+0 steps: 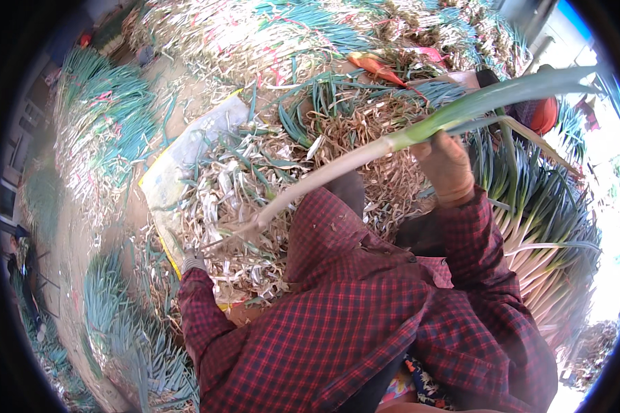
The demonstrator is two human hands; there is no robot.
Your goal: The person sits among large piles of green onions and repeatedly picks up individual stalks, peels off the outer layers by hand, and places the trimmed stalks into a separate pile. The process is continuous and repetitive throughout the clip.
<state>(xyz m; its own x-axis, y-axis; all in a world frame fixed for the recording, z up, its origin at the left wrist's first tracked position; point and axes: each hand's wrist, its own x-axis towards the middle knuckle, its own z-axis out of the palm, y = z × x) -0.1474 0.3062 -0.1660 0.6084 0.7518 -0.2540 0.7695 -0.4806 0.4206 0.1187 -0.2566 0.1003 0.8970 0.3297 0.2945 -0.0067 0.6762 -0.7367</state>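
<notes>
A long green onion (336,168) slants across the view, its green leaves at the upper right and its root end at the lower left. My right hand (447,168), in an orange-tan glove, is closed around it where the white stalk turns green. My left hand (194,258), in a light glove, is low on the left, beyond the root end; a thin strip runs from the roots towards it. Whether its fingers grip that strip is not clear. Below the onion lies a heap of peeled leaves and dry skins (237,191) on a white sheet with a yellow edge (168,178).
To the right lies a big pile of green onions (537,217). Tied bundles (103,118) stand at the left, with more along the top (248,31). An orange bag (377,67) lies ahead. Part of a person (26,279) shows at the far left edge.
</notes>
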